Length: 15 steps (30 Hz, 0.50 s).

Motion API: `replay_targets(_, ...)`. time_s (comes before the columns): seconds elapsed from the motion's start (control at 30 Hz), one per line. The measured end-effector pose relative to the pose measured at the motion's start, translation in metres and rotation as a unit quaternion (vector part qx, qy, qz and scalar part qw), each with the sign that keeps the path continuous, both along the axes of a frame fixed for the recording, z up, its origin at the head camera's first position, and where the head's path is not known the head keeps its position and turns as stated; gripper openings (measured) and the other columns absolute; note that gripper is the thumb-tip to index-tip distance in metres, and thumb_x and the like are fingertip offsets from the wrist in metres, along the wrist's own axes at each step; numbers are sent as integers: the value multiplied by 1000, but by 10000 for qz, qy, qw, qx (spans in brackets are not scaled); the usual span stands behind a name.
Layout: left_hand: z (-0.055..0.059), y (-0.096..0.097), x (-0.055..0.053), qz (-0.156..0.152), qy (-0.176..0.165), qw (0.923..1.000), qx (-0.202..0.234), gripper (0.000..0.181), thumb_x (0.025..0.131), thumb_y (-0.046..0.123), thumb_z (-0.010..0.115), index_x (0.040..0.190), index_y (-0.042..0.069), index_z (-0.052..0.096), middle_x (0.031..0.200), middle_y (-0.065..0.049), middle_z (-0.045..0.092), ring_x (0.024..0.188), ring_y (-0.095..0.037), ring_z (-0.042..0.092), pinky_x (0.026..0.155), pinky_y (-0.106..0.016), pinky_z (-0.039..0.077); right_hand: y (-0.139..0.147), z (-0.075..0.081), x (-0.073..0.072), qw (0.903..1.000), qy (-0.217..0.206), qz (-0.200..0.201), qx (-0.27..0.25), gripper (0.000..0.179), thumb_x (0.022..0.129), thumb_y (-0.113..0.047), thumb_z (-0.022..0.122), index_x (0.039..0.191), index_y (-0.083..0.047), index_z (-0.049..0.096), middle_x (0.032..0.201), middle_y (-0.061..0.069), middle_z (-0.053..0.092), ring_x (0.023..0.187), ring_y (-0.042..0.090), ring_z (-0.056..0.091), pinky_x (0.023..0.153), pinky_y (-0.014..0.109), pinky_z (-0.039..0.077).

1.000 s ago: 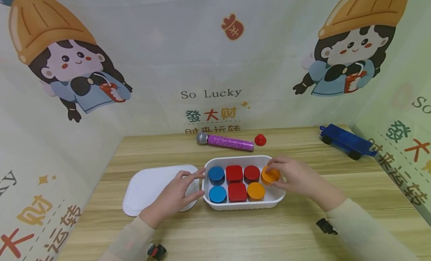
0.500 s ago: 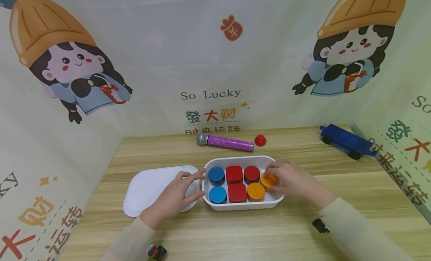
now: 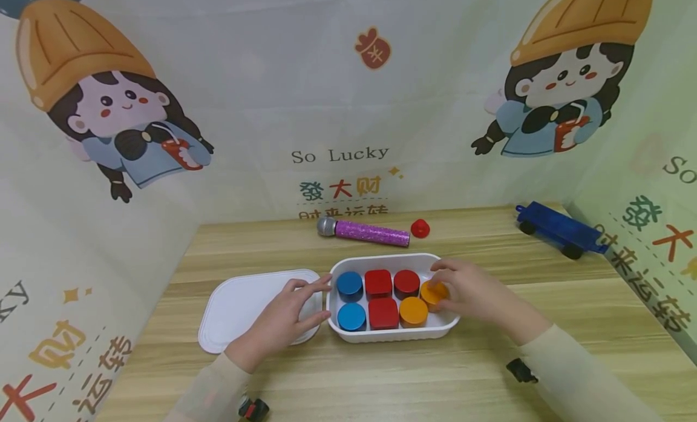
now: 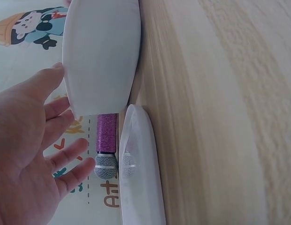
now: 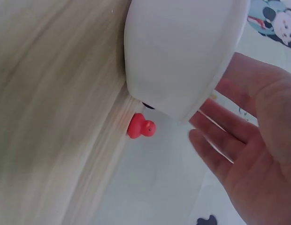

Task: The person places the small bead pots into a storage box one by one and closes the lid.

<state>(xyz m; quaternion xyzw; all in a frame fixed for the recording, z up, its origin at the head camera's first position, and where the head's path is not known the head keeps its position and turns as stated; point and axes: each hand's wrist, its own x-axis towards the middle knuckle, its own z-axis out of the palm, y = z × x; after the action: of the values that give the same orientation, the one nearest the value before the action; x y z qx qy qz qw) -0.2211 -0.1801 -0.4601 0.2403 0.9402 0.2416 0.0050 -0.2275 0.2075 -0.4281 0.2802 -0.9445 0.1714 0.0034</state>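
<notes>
Staged tabletop booth, cartoon-print backdrop [image 3: 348,107] on 3 sides, wood table [image 3: 381,379] w/ toys, prob. recording setup

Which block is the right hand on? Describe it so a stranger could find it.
Find the white tray mid-table. In its back row, far right, lies an orange round block under the right hand. Its orange twin lies uncovered in the front row.

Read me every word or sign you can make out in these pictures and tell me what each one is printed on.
"So Lucky": back curtain, centre.
"發大财": same curtain, coloured characters beneath it.
A further row of characters below that: cut off by the table edge, not readable.
"So": side curtain at right, cut off by the frame.
"發大": same side curtain, partly cut.
"大" and two orange characters: left curtain, too skewed to read.
</notes>
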Motion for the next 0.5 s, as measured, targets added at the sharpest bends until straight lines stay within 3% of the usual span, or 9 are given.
replay_targets(0.2, 0, 0, -2, -8, -37, 9999, 114, 54, 97, 43, 71, 147, 27, 57, 157, 7, 50, 138, -25, 50, 113, -56, 46, 22, -4, 9, 9933, 25, -511, -1033, 26, 93, -16, 77, 118, -11, 74, 144, 15, 60, 132, 41, 56, 109, 61, 47)
replay_targets(0.33, -1, -1, -2, -78, -9, 9996, 270, 52, 97, 40, 73, 145, 25, 59, 156, 7, 51, 138, -24, 51, 114, -55, 44, 37, -15, 8, 9880, 60, -321, -1510, 35, 96, -17, 75, 129, -7, 69, 147, 18, 58, 132, 42, 58, 103, 58, 53)
replay_targets(0.5, 1, -3, 1, -137, -171, 9983, 536, 47, 97, 37, 74, 140, 23, 63, 159, 8, 49, 139, -23, 49, 116, -56, 43, 47, -29, 6, 9812, -222, -100, -1915, 35, 97, -21, 74, 130, -10, 70, 150, 16, 57, 127, 41, 62, 98, 56, 56)
